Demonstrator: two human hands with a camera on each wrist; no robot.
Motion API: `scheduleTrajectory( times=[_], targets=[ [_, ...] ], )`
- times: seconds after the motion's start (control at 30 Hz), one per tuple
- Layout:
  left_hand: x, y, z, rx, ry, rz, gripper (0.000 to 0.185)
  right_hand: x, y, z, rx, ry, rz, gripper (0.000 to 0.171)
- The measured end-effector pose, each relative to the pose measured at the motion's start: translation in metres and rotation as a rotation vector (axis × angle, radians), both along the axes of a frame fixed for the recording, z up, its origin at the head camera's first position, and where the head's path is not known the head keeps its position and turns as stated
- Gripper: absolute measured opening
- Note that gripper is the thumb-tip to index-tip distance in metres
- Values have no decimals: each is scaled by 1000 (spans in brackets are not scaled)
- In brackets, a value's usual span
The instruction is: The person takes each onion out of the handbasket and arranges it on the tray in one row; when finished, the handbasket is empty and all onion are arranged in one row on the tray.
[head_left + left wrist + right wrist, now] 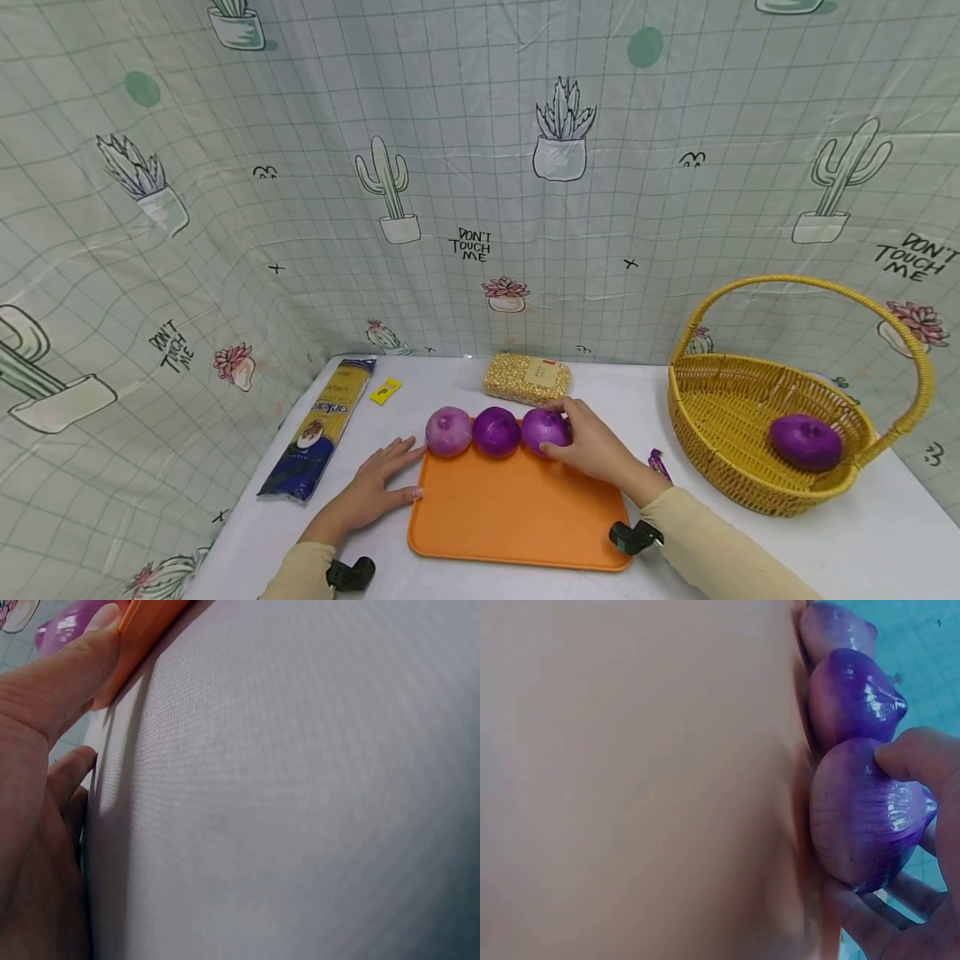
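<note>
our right hand [592, 446] curls around the rightmost purple onion [545, 429] of three lined along the far edge of the orange tray [517, 517]. our left hand [375, 487] lies flat with fingers straight on the desk [825, 550], thumb touching the tray's left edge.

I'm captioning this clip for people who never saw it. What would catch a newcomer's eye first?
Three purple onions in a row along the far edge of the orange tray, the right hand gripping the rightmost onion. The left hand rests flat at the tray's left edge. To the right, a yellow wicker basket holds a fourth onion.
</note>
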State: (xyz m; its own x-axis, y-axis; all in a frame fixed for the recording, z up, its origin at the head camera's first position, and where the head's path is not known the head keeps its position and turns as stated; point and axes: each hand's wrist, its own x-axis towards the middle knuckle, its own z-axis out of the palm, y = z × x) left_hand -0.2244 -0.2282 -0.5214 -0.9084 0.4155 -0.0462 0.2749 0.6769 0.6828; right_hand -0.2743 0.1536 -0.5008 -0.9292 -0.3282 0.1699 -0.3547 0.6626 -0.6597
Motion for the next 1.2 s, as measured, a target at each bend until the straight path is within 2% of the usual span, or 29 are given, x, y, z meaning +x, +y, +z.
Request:
scheduleTrajectory(
  times=[0.9, 1.2],
  targets=[
    [-1, 0, -1, -7, -9, 5, 71, 3, 1, 1, -24, 3, -2, 55],
    [-1, -1, 0, -10, 8, -7, 70, 5, 3, 1, -14, 3, -4, 61]
  ],
)
